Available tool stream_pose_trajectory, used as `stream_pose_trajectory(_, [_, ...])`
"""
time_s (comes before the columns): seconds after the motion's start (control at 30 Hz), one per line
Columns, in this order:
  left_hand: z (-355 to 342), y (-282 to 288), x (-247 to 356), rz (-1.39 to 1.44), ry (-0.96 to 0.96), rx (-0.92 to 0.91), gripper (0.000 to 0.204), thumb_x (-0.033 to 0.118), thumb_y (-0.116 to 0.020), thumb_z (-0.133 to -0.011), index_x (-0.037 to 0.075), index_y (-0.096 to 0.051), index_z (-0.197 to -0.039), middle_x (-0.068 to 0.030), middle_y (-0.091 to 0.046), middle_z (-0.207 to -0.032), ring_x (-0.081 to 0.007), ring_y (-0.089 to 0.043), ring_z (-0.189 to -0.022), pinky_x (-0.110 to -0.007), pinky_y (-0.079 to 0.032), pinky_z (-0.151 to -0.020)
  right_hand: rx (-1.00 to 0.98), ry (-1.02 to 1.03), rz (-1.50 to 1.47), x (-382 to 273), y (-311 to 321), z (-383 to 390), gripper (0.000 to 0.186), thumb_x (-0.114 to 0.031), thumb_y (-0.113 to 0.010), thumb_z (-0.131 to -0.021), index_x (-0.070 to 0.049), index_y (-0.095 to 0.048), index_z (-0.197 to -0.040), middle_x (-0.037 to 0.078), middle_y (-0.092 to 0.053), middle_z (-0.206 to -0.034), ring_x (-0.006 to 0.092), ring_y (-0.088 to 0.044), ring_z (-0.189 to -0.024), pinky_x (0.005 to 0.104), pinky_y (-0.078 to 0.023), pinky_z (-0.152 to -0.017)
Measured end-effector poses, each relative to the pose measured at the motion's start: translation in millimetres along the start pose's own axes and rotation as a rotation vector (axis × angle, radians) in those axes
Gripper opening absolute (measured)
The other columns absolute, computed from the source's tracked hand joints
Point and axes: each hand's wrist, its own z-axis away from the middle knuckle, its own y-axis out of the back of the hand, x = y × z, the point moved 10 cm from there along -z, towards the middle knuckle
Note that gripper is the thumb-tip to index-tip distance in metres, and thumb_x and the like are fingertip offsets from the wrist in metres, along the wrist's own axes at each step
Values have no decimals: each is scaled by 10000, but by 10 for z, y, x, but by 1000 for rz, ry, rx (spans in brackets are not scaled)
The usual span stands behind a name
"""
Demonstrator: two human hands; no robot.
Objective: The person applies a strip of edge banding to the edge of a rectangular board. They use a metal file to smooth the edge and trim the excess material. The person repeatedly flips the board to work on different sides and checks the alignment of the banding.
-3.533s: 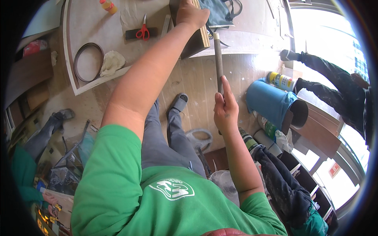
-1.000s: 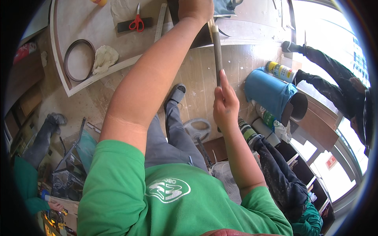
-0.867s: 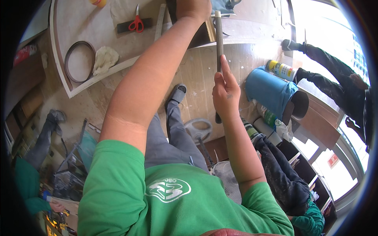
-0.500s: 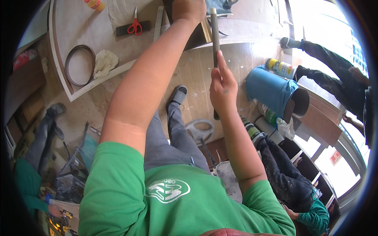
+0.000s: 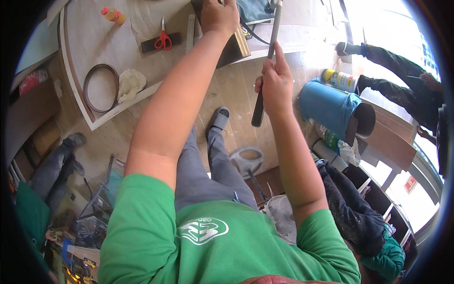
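My right hand (image 5: 278, 87) is closed round a long, flat, dark grey bar (image 5: 258, 111), its forefinger stretched along it. The bar slants up past the table edge, and its upper end looks lighter. My left hand (image 5: 220, 19) lies on a dark board (image 5: 230, 51) with a pale, gold-toned edge (image 5: 243, 43), which juts over the table's near edge. The fingers look bent onto the board, but the upper border of the head view cuts off their tips. Beside the board lies dark green-grey cloth (image 5: 255, 10) with a black strap.
On the table (image 5: 156, 87) lie red-handled scissors (image 5: 163, 41), a dark block, a metal ruler (image 5: 190, 31), a bottle (image 5: 113, 15), a coiled strip (image 5: 86, 90) and a crumpled cloth (image 5: 132, 85). A blue-covered bin (image 5: 326, 106), a can (image 5: 339, 79) and a fan (image 5: 282, 213) stand nearby. Other people work around.
My right hand has moved up and slightly right, and the bar now tilts to the right. The left hand has shifted a little up and left on the board.
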Motion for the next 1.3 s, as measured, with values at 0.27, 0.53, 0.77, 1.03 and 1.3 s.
stream_pose_trajectory(0.27, [46,35,20,-56,109,-53,591,473,-575,-976,30,-506,-1360,-287,-653,-1195,-485,-620,-1104,-531,-506,-913,-334,-85,376,-105,-424,-596,435,-361,-695,-969,-1,-719,-1212,14,-608,-750,82,-501,-558,248,-416,-518])
stream_pose_trajectory(0.53, [13,62,16,-81,13,-20,547,382,-621,-947,-44,-541,-1281,-330,-640,-1181,-484,-614,-1113,-506,-508,-933,-180,-81,298,458,11,25,422,-391,-756,-916,-30,-746,-1135,-3,-569,-649,91,-523,-535,234,-440,-544])
stream_pose_trajectory(0.77, [47,44,61,0,-13,14,578,379,-627,-939,-43,-525,-1320,-315,-628,-1232,-472,-589,-1168,-491,-472,-1000,-60,-14,119,193,-92,-157,391,-415,-725,-950,-45,-616,-891,-21,-514,-623,79,-504,-526,243,-413,-504])
stream_pose_trajectory(1.03, [47,61,1,-80,65,-15,612,383,-647,-896,2,-504,-1353,-301,-638,-1230,-447,-615,-1151,-477,-489,-993,-7,-135,-1,754,259,-111,284,-287,-604,-1035,-34,-594,-908,25,-544,-742,106,-502,-529,265,-422,-464])
stream_pose_trajectory(1.3, [113,36,103,-16,122,-147,816,372,-733,-834,-25,-382,-1454,-238,-526,-1425,-408,-564,-1256,-445,-480,-1052,-128,-546,252,2129,994,825,400,29,-605,-863,-83,-536,-1241,6,-516,-691,122,-510,-506,286,-430,-452])
